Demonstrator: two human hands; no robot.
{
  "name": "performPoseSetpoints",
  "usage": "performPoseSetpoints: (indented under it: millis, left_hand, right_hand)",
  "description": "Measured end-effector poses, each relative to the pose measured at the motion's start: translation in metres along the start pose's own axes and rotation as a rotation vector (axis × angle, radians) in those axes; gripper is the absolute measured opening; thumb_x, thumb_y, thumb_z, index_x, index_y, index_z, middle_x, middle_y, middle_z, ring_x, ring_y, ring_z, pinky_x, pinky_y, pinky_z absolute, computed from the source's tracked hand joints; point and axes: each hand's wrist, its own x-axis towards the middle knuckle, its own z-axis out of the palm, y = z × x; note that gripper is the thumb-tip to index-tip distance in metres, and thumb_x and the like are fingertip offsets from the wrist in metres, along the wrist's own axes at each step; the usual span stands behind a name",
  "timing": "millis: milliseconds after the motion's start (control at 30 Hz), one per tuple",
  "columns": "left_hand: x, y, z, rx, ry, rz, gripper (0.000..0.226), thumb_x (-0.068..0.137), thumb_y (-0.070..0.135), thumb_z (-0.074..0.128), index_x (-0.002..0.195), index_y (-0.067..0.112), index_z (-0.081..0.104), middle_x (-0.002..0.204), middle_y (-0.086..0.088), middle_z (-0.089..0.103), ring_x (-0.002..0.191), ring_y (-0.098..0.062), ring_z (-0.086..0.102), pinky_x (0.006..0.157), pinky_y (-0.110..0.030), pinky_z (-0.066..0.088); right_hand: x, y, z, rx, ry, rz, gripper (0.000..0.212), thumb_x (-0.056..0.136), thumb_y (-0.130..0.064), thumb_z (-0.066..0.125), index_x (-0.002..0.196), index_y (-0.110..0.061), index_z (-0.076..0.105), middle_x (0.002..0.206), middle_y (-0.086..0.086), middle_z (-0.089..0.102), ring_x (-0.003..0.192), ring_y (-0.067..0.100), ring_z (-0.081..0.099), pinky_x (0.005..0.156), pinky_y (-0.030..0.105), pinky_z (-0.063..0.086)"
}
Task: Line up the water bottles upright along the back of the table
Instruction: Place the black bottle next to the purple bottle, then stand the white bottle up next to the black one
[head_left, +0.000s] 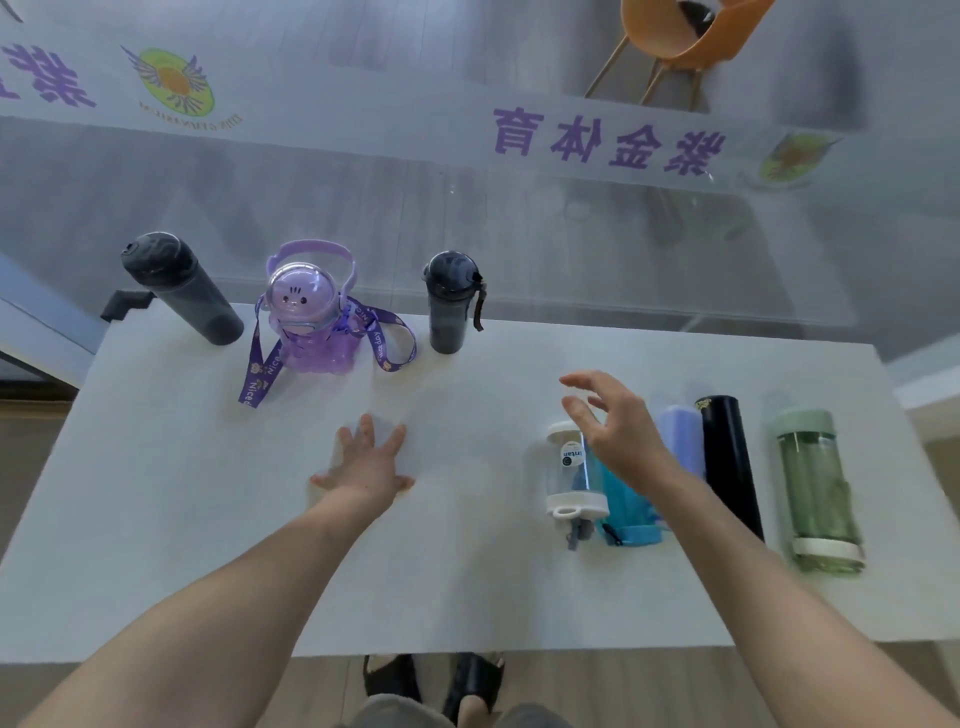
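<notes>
Bottles (445, 304) upright along white table (156, 493) back, glass wall (571, 234) behind, both hands spread, empty

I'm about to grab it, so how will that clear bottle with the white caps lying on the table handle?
The clear bottle lies on its round side, so a nudge would probably roll it. It looks empty, so likely light. Its smooth wall may be slippery; the right hand hovering above should wrap it firmly.
</notes>
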Motion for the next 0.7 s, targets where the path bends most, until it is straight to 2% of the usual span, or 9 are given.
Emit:
performPoseSetpoints:
  millis: [100, 167, 233, 300, 367, 433, 567, 633, 700]
  left_hand:
    - [-0.017, 0.036, 0.015, 0.037, -0.009, 0.111, 0.082, 0.097, 0.051, 0.063, 0.158, 0.053, 0.009, 0.169, 0.007, -0.019, 0.155, -0.026, -0.019, 0.106, -0.075, 0.029]
    - [-0.027, 0.064, 0.030, 0.049, -0.032, 0.157, 0.084, 0.096, 0.053, 0.063, 0.158, 0.053, 0.006, 0.169, 0.008, -0.021, 0.155, -0.026, -0.021, 0.105, -0.074, 0.031]
    - [-0.031, 0.083, 0.043, 0.064, -0.058, 0.167, 0.089, 0.093, 0.056, 0.065, 0.157, 0.056, 0.003, 0.168, 0.008, -0.026, 0.154, -0.028, -0.025, 0.103, -0.077, 0.030]
    - [-0.032, 0.091, 0.050, 0.118, -0.062, 0.148, 0.096, 0.091, 0.057, 0.068, 0.155, 0.059, -0.003, 0.166, 0.007, -0.031, 0.153, -0.032, -0.028, 0.100, -0.079, 0.030]
    - [-0.030, 0.097, 0.055, 0.153, -0.056, 0.123, 0.101, 0.090, 0.056, 0.070, 0.154, 0.060, -0.008, 0.165, 0.006, -0.034, 0.152, -0.034, -0.028, 0.098, -0.080, 0.030]
    - [-0.030, 0.099, 0.054, 0.157, -0.057, 0.105, 0.103, 0.089, 0.054, 0.072, 0.153, 0.061, -0.008, 0.165, 0.006, -0.034, 0.152, -0.034, -0.027, 0.097, -0.079, 0.031]
    - [-0.032, 0.100, 0.055, 0.124, -0.059, 0.088, 0.101, 0.089, 0.050, 0.074, 0.153, 0.063, -0.004, 0.165, 0.009, -0.034, 0.152, -0.030, -0.029, 0.100, -0.080, 0.028]
    - [-0.034, 0.101, 0.054, 0.115, -0.063, 0.081, 0.100, 0.089, 0.050, 0.073, 0.153, 0.063, -0.002, 0.164, 0.010, -0.034, 0.152, -0.029, -0.030, 0.102, -0.081, 0.026]
    - [-0.033, 0.102, 0.054, 0.113, -0.056, 0.072, 0.098, 0.089, 0.050, 0.073, 0.153, 0.064, -0.001, 0.165, 0.011, -0.033, 0.152, -0.028, -0.030, 0.103, -0.081, 0.025]
  right_hand:
    - [-0.035, 0.023, -0.009, -0.159, -0.063, -0.061, 0.024, 0.097, -0.020, 0.070, 0.121, -0.025, 0.067, 0.120, -0.011, 0.066, 0.116, 0.011, 0.059, 0.106, 0.036, 0.047]
    - [-0.052, 0.037, -0.008, -0.244, -0.104, -0.134, 0.032, 0.091, -0.024, 0.077, 0.122, -0.022, 0.067, 0.128, -0.005, 0.064, 0.126, 0.018, 0.055, 0.110, 0.044, 0.044]
    - [-0.058, 0.050, -0.005, -0.379, -0.259, -0.154, 0.057, 0.084, -0.040, 0.081, 0.135, -0.022, 0.061, 0.151, -0.002, 0.048, 0.147, 0.024, 0.036, 0.119, 0.048, 0.035]
    - [-0.056, 0.061, 0.001, -0.513, -0.429, -0.127, 0.079, 0.079, -0.055, 0.079, 0.148, -0.031, 0.049, 0.167, -0.007, 0.022, 0.157, 0.019, 0.011, 0.125, 0.039, 0.025]
    - [-0.051, 0.072, 0.004, -0.572, -0.477, -0.151, 0.081, 0.076, -0.057, 0.080, 0.147, -0.036, 0.047, 0.170, -0.012, 0.011, 0.157, 0.011, 0.002, 0.116, 0.036, 0.038]
    - [-0.048, 0.079, 0.008, -0.580, -0.444, -0.196, 0.067, 0.082, -0.051, 0.078, 0.142, -0.038, 0.051, 0.170, -0.013, 0.012, 0.157, 0.009, 0.004, 0.102, 0.043, 0.053]
    - [-0.037, 0.085, 0.009, -0.495, -0.383, -0.272, 0.049, 0.092, -0.048, 0.067, 0.138, -0.035, 0.058, 0.166, -0.006, 0.031, 0.156, 0.019, 0.023, 0.098, 0.048, 0.054]
    - [-0.023, 0.084, -0.001, -0.340, -0.319, -0.282, 0.040, 0.093, -0.040, 0.068, 0.132, -0.027, 0.066, 0.152, -0.003, 0.052, 0.139, 0.023, 0.050, 0.099, 0.045, 0.054]
    - [-0.004, 0.079, -0.013, -0.172, -0.286, -0.142, 0.028, 0.097, -0.038, 0.065, 0.122, -0.028, 0.071, 0.132, -0.008, 0.068, 0.117, 0.019, 0.064, 0.097, 0.040, 0.053]
